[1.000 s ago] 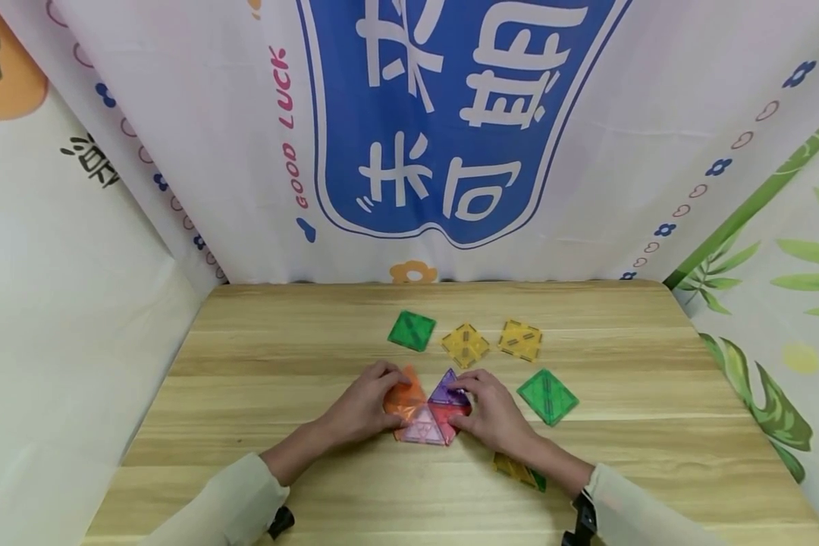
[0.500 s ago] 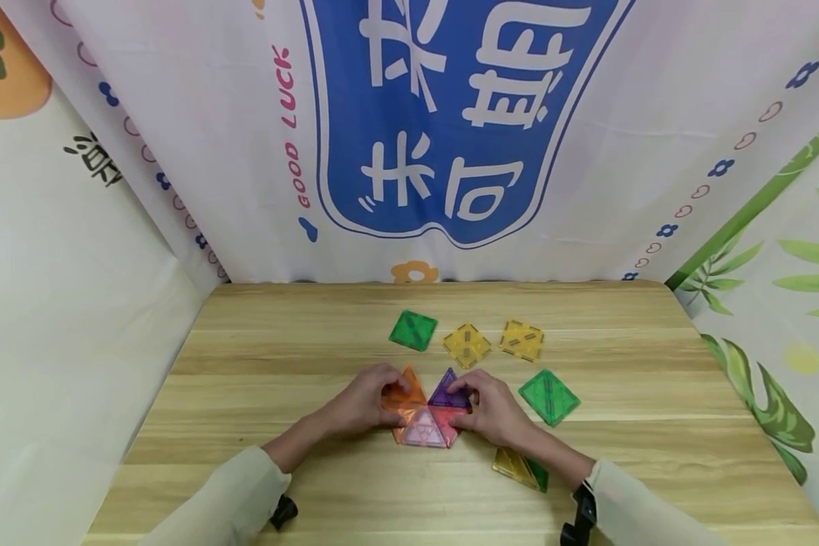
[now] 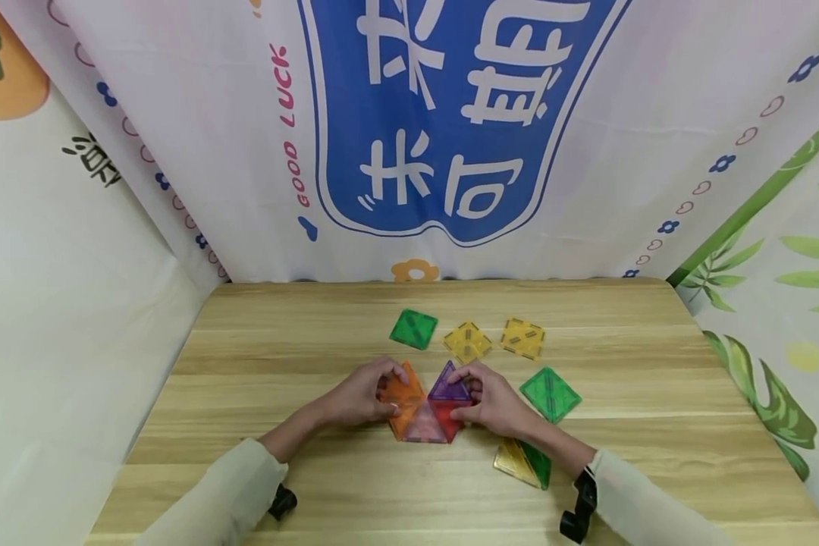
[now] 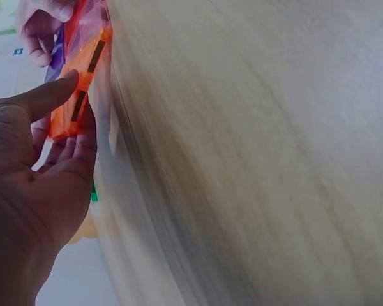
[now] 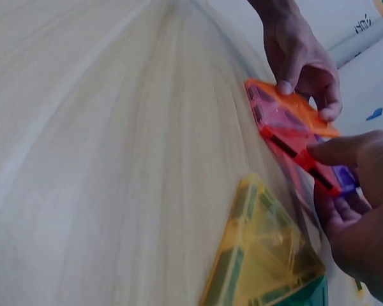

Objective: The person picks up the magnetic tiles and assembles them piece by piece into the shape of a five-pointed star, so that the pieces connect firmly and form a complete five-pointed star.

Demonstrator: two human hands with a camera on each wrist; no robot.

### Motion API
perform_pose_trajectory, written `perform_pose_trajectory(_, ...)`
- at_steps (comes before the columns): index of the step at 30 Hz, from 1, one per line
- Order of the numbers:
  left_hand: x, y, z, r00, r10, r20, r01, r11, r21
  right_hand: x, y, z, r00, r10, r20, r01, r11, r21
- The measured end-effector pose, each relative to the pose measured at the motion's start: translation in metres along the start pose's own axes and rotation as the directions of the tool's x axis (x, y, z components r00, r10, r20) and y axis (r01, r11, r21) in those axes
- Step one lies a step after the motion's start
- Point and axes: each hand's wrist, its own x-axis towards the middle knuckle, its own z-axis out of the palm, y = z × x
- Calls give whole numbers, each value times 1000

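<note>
Several translucent triangular magnetic tiles join edge to edge in a fan: two orange tiles (image 3: 406, 388), a pink one (image 3: 426, 426), a red one (image 3: 444, 417) and a purple one (image 3: 448, 387). My left hand (image 3: 362, 394) pinches the orange side, thumb on top and fingers beneath, as the left wrist view shows. On the opposite side, my right hand (image 3: 495, 402) grips the red tile (image 5: 300, 153) and the purple tile (image 5: 346, 180) between thumb and fingers. The fan appears raised off the wooden table (image 3: 300, 485), with its reflection below. Fingers cover parts of its outer edges.
Behind the fan lie a green square (image 3: 413, 328) and two yellow squares (image 3: 467, 343). Another green square (image 3: 550, 394) is right of my right hand. A yellow triangle (image 3: 515, 462) and a green triangle (image 3: 538, 461) lie under my right forearm. A printed cloth (image 3: 246, 152) hangs behind the table.
Both hands and the tile fan have shifted slightly upward in the head view, and the fan looks lifted from the table. The loose tiles stay where they were.
</note>
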Motion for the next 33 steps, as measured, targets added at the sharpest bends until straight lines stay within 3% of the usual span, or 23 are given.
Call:
perform_pose_trajectory(4, 3, -1, -3, 1000, 10, 28, -8, 997, -71, 4, 4, -7, 998, 40, 56, -45, 994, 101)
perform_pose_trajectory(7, 7, 0, -6, 997, 2, 82, 12, 986, -167, 7, 6, -12, 994, 47, 96, -61, 987, 149)
perform_pose_trajectory(11, 14, 4, -10, 985, -30, 171, 71, 969, -238, 10, 7, -17, 987, -18, 159, -10, 986, 168)
perform_pose_trajectory(15, 23, 7, -10, 970, -48, 239, 96, 976, -196, 13, 7, -19, 972, -98, 212, 62, 984, 167)
perform_pose_trajectory(20, 30, 8, -8, 960, -59, 273, 93, 989, -112, 14, 6, -19, 966, -106, 236, 72, 986, 148)
perform_pose_trajectory(28, 32, 8, -4, 972, -37, 233, 50, 998, -50, 13, 9, -17, 965, -118, 232, 101, 991, 82)
perform_pose_trajectory(33, 29, 9, 0, 982, -21, 189, 20, 1000, 6, 13, 9, -15, 959, -185, 215, 197, 980, -36)
